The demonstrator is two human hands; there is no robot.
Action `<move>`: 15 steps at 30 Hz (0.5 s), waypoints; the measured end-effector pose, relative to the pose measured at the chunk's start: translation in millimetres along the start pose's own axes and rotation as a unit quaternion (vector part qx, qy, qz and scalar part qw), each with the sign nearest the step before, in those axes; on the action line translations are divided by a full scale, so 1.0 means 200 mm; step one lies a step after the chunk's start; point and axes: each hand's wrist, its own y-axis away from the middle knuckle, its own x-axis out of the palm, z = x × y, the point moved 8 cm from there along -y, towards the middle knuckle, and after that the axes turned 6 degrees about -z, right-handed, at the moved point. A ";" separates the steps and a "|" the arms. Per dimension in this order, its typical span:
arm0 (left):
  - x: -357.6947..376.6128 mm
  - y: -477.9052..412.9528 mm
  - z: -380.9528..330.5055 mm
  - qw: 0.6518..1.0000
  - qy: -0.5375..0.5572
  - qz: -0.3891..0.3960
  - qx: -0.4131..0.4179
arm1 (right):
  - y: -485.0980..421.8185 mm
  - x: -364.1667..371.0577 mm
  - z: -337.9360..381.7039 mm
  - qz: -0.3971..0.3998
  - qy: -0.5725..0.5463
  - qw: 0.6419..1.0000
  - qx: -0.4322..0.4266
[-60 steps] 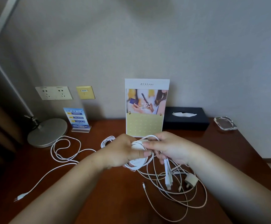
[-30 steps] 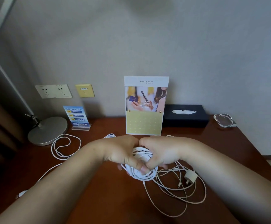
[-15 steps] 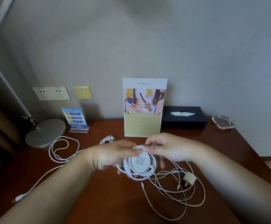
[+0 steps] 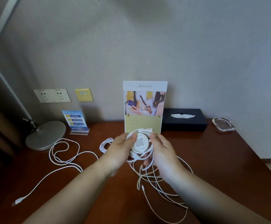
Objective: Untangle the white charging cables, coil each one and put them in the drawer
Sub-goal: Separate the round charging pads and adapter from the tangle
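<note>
My left hand (image 4: 120, 152) and my right hand (image 4: 161, 151) together hold a white round charger puck (image 4: 140, 143) with a QR code, raised above the desk. Its white cable (image 4: 145, 130) is wound in loops around the puck's rim, and both thumbs pinch those loops. Under my right forearm a tangle of thin white cables (image 4: 155, 186) lies on the desk. A long white cable (image 4: 63, 160) sprawls over the left side, its plug (image 4: 17, 201) near the front left. A small coiled cable (image 4: 105, 144) sits behind my left hand. No drawer is in view.
A brown wooden desk (image 4: 220, 159) stands against a grey wall. At the back are a lamp base (image 4: 46, 135), a blue sign (image 4: 75, 121), an upright calendar card (image 4: 145, 107), a black tissue box (image 4: 184, 119) and a glass ashtray (image 4: 223, 124). Wall sockets (image 4: 52, 95) sit at left.
My hands kept winding the cable round the puck, dipped toward the desk a second ago, and have now lifted the wound puck higher with its QR face toward me.
</note>
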 end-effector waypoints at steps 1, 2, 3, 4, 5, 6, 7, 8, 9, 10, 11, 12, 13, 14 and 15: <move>0.01 0.01 0.00 0.999 -0.042 0.000 0.017 | -0.01 -0.01 0.00 -0.016 0.017 1.000 -0.005; 0.01 0.01 -0.01 0.996 -0.083 0.002 0.029 | -0.02 -0.03 0.01 -0.028 0.033 0.999 -0.017; 0.02 0.01 -0.01 0.993 -0.115 0.011 0.033 | -0.03 -0.05 0.03 -0.033 0.050 0.997 -0.038; 0.01 0.01 -0.01 0.990 -0.133 0.026 0.027 | -0.05 -0.06 0.05 -0.028 0.071 0.995 -0.062; 0.01 0.00 -0.02 0.989 -0.135 0.050 0.015 | -0.06 -0.06 0.08 -0.012 0.100 0.991 -0.085; 0.00 0.00 -0.02 0.988 -0.133 0.077 -0.001 | -0.06 -0.04 0.10 0.012 0.133 0.986 -0.103; 0.01 0.01 -0.02 0.986 -0.132 0.102 -0.013 | -0.05 -0.03 0.12 0.037 0.161 0.979 -0.115; 0.01 0.02 -0.03 0.984 -0.132 0.116 -0.017 | -0.05 -0.01 0.13 0.058 0.168 0.977 -0.119; 0.02 0.03 -0.04 0.986 -0.118 0.118 -0.016 | -0.05 -0.01 0.13 0.077 0.140 0.982 -0.103; 0.03 0.04 -0.05 0.990 -0.085 0.114 -0.017 | -0.04 0.01 0.12 0.101 0.081 0.989 -0.070; 0.05 0.05 -0.06 0.993 -0.033 0.112 -0.017 | -0.03 0.02 0.11 0.130 0.011 0.991 -0.029; 0.06 0.05 -0.08 0.994 0.028 0.107 -0.018 | -0.02 0.04 0.10 0.155 -0.049 0.987 0.004; 0.07 0.05 -0.10 0.992 0.081 0.097 -0.017 | -0.01 0.06 0.10 0.169 -0.082 0.982 0.022; 0.07 0.03 -0.11 0.990 0.115 0.081 -0.015 | 0.00 0.08 0.09 0.173 -0.092 0.980 0.029; 0.06 0.02 -0.12 0.988 0.140 0.062 -0.012 | 0.00 0.09 0.07 0.169 -0.083 0.982 0.028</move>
